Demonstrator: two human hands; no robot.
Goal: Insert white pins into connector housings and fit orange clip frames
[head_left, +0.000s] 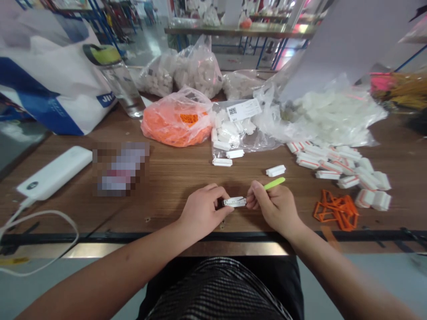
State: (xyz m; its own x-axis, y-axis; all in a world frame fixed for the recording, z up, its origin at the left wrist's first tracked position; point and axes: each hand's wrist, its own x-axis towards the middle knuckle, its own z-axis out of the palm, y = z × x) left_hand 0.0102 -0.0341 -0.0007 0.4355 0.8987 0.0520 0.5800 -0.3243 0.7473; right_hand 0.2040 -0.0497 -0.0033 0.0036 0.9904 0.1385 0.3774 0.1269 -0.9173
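My left hand (pixel 202 210) is closed around one end of a small white plastic piece (pixel 234 202) held just above the wooden table (pixel 173 178) near its front edge. My right hand (pixel 274 205) pinches the other end and also holds a thin green stick (pixel 275 183) that pokes up and to the right. Two loose white pieces (pixel 275 170) (pixel 222 162) lie just beyond the hands. To the right sits a row of white pieces with orange inserts (pixel 336 166) and a small heap of orange frames (pixel 336 210).
An orange-filled bag (pixel 176 120) and clear bags of white parts (pixel 320 113) stand at the back. A white power bank (pixel 55 172) with a cable lies at left, beside a blue-and-white bag (pixel 50 84) and a clear bottle (pixel 122 82).
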